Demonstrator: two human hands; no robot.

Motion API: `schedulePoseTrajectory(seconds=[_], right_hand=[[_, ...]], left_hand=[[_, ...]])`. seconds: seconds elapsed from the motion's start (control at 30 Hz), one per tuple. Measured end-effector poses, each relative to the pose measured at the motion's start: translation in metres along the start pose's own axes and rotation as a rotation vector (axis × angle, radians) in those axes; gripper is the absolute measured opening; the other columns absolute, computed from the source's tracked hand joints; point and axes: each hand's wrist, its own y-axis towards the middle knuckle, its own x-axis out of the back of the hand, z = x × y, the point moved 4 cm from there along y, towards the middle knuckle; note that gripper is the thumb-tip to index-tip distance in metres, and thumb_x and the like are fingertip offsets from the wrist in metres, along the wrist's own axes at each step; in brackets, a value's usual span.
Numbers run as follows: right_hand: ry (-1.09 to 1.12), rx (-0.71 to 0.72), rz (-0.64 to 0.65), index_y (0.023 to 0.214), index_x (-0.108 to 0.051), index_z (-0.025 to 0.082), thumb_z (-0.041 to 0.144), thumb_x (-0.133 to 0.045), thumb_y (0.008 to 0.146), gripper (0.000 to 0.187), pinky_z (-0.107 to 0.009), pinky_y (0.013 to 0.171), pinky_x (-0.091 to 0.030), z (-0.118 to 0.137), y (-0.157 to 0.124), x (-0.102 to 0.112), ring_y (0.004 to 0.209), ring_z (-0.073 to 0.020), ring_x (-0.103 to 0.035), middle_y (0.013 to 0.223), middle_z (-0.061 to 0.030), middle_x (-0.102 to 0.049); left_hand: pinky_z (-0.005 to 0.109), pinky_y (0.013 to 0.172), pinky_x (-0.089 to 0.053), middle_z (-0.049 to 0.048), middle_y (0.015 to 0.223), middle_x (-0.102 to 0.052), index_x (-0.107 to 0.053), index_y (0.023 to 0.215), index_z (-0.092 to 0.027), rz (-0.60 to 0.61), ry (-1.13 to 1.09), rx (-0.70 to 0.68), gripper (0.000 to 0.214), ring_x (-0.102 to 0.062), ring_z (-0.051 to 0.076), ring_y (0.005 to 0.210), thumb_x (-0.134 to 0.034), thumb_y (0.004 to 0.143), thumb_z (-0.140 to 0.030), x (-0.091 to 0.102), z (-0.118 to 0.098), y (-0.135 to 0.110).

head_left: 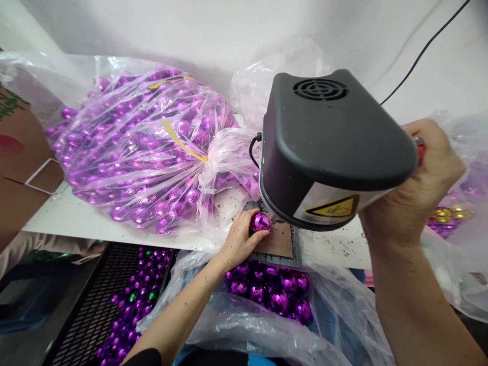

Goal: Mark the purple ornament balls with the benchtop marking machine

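Observation:
My left hand (241, 235) grips a shiny purple faceted ball (260, 222) and holds it on a small brown pad (280, 241) under the head of a black machine (328, 147). My right hand (417, 188) is closed round a red-tipped handle (420, 148) on the machine's right side. The machine's front carries a yellow warning label (335, 207). Its underside hides what touches the ball.
A large tied clear bag (148, 147) full of purple balls lies on the white table (68, 218) at left. An open bag (274, 292) of purple balls sits below the table edge. A black crate (99, 310) holds more. Gold and purple balls (450, 216) lie at right. A cardboard box (19, 162) stands far left.

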Motion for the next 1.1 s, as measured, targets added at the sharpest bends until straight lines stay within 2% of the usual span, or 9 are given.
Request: schedulePoseTrajectory(seconds=[0.23, 0.4, 0.6, 0.8, 1.1], right_hand=[[0.017, -0.001, 0.021, 0.075, -0.049, 0.012, 0.038, -0.049, 0.094, 0.032, -0.019, 0.057, -0.025, 0.004, 0.0, -0.002, 0.057, -0.0003, -0.033, 0.058, 0.0056, -0.037], [0.018, -0.009, 0.024, 0.075, -0.049, 0.013, 0.041, -0.048, 0.094, 0.034, -0.019, 0.056, -0.025, 0.004, 0.0, -0.003, 0.057, -0.0004, -0.033, 0.057, 0.0056, -0.037], [0.016, -0.008, 0.016, 0.075, -0.05, 0.013, 0.046, -0.047, 0.094, 0.039, -0.021, 0.057, -0.024, 0.003, 0.0, -0.003, 0.057, -0.0008, -0.033, 0.058, 0.0051, -0.036], [-0.042, 0.01, 0.001, 0.075, -0.051, 0.013, 0.049, -0.047, 0.093, 0.041, -0.021, 0.059, -0.022, 0.004, 0.0, -0.002, 0.061, -0.0024, -0.03, 0.06, 0.0039, -0.034], [-0.013, -0.005, 0.014, 0.075, -0.051, 0.013, 0.045, -0.048, 0.094, 0.037, -0.02, 0.058, -0.024, 0.004, 0.0, -0.001, 0.059, -0.0013, -0.032, 0.059, 0.0047, -0.036]], left_hand=[[0.05, 0.104, -0.045, 0.0112, 0.126, -0.061, -0.059, 0.124, -0.022, -0.035, 0.179, -0.16, 0.044, -0.056, 0.03, 0.118, -0.074, 0.082, -0.027, -0.009, -0.008, -0.003], [0.048, 0.104, -0.047, 0.0114, 0.128, -0.058, -0.06, 0.12, -0.022, -0.058, 0.109, -0.12, 0.04, -0.058, 0.027, 0.118, -0.072, 0.082, -0.024, -0.018, -0.007, -0.003], [0.05, 0.106, -0.045, 0.0109, 0.131, -0.061, -0.058, 0.124, -0.022, -0.066, -0.064, -0.007, 0.044, -0.056, 0.029, 0.124, -0.071, 0.086, -0.038, -0.025, 0.001, 0.001], [0.053, 0.111, -0.038, 0.0101, 0.134, -0.06, -0.058, 0.126, -0.023, 0.093, 0.067, -0.089, 0.038, -0.052, 0.03, 0.129, -0.065, 0.089, -0.03, -0.027, -0.007, 0.002], [0.051, 0.112, -0.037, 0.0102, 0.125, -0.062, -0.057, 0.125, -0.023, 0.064, 0.024, -0.045, 0.035, -0.054, 0.028, 0.123, -0.057, 0.094, -0.04, -0.033, -0.014, 0.001]])
